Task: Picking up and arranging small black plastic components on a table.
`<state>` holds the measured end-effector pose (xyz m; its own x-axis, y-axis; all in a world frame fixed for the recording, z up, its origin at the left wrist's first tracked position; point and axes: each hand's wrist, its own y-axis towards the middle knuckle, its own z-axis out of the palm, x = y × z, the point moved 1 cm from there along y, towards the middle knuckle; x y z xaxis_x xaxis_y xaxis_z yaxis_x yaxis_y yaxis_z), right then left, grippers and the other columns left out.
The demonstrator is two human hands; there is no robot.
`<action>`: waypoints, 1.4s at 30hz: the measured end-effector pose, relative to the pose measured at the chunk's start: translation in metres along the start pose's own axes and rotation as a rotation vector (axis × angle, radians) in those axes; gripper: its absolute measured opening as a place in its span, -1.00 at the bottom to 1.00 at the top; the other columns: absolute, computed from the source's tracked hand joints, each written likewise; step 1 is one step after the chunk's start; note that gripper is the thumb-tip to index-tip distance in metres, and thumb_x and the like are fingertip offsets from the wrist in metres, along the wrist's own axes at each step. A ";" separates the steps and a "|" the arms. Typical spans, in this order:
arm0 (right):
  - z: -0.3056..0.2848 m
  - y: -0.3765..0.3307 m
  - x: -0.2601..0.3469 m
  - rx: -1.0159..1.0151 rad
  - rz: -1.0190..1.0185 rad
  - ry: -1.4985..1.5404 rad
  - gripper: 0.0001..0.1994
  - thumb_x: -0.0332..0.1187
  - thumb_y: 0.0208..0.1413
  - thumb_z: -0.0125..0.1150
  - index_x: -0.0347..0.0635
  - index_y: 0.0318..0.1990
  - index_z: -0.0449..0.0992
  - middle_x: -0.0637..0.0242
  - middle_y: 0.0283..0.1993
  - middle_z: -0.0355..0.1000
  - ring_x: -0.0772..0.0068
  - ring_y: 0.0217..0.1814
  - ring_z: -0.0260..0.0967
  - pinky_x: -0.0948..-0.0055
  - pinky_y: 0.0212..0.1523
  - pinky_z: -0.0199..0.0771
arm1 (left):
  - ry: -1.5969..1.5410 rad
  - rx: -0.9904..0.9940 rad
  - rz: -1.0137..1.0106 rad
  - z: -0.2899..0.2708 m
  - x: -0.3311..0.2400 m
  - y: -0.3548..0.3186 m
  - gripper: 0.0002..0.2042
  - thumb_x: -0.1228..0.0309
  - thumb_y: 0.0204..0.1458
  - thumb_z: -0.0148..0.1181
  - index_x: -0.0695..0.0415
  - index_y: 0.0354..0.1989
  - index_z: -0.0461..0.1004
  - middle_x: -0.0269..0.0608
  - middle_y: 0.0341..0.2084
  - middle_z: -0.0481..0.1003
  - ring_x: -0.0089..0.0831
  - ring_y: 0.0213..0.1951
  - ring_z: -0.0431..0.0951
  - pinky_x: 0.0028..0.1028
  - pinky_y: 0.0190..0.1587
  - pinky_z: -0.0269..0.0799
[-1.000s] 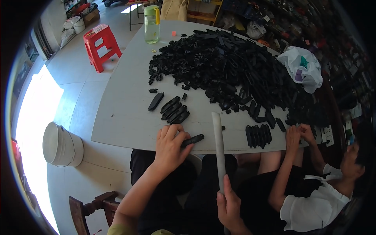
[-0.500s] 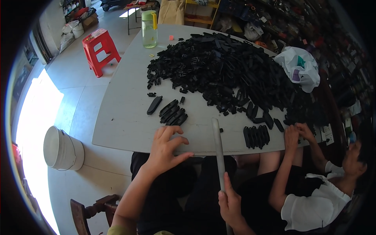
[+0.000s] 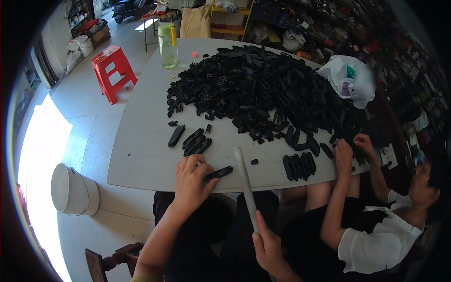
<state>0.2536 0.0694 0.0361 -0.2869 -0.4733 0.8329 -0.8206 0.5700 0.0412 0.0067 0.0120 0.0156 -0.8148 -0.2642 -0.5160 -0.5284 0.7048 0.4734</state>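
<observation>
Partly in left hand (image 3: pixel 190 181), black piece (image 3: pixel 221 173).

On the pale table (image 3: pixel 136 164), a clear, yellow-handled bottle (image 3: pixel 167 51) is standing near the far left corner, a small pink block (image 3: pixel 194 54) is lying near it, and a white plastic bag (image 3: pixel 336 74) is resting at the right side. On the floor (image 3: pixel 115 145) at left, a red stool (image 3: pixel 106 57) and a white bucket (image 3: pixel 74 191) are standing well apart. Behind the table, a tan sack (image 3: pixel 195 22) is standing beside a yellow shelf (image 3: pixel 228 30).
</observation>
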 end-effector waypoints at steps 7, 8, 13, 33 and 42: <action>0.015 0.009 -0.013 0.151 0.112 -0.237 -0.36 -0.50 0.22 0.01 -0.06 0.44 -0.03 0.06 -0.31 0.43 0.19 -0.34 0.49 0.33 -0.32 0.53 | -0.010 0.013 -0.006 0.003 0.002 -0.003 -0.76 0.43 -0.27 0.41 0.09 -0.38 0.51 -0.26 -0.21 0.34 -0.24 -0.11 0.34 -0.30 -0.07 0.22; 0.014 0.008 -0.014 0.088 0.041 -0.164 -0.37 -0.50 0.22 0.00 -0.04 0.44 -0.02 0.06 -0.32 0.43 0.19 -0.34 0.49 0.32 -0.31 0.53 | -0.006 0.026 -0.011 0.002 0.003 -0.004 -0.75 0.43 -0.28 0.41 0.08 -0.37 0.52 -0.27 -0.20 0.35 -0.24 -0.09 0.34 -0.30 -0.03 0.22; 0.005 -0.001 -0.007 -0.001 0.022 -0.018 -0.38 -0.51 0.23 -0.02 -0.09 0.43 -0.01 0.11 -0.33 0.44 0.26 -0.34 0.49 0.36 -0.28 0.51 | -0.034 0.112 0.122 -0.014 0.003 -0.001 -0.74 0.38 -0.26 0.42 0.07 -0.35 0.53 -0.28 -0.18 0.35 -0.24 -0.08 0.34 -0.29 -0.04 0.22; 0.015 0.017 -0.012 0.196 0.152 -0.346 -0.36 -0.48 0.24 0.00 0.01 0.45 -0.05 0.07 -0.35 0.42 0.15 -0.36 0.48 0.30 -0.31 0.56 | 0.058 0.045 -0.055 -0.003 0.001 -0.001 -0.75 0.44 -0.28 0.41 0.07 -0.37 0.50 -0.28 -0.19 0.33 -0.23 -0.10 0.33 -0.32 -0.02 0.24; 0.000 0.000 -0.016 0.058 0.101 -0.051 -0.40 -0.49 0.25 -0.03 -0.08 0.43 0.00 0.10 -0.24 0.49 0.38 -0.33 0.47 0.45 -0.30 0.49 | -0.031 0.010 0.038 -0.018 0.016 0.011 -0.72 0.36 -0.20 0.40 0.08 -0.29 0.50 -0.25 -0.18 0.35 -0.25 -0.11 0.34 -0.29 -0.06 0.26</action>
<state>0.2582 0.0770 0.0226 -0.3930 -0.4503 0.8017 -0.8133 0.5771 -0.0746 -0.0160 0.0040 0.0254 -0.8263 -0.2167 -0.5199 -0.4946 0.7207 0.4857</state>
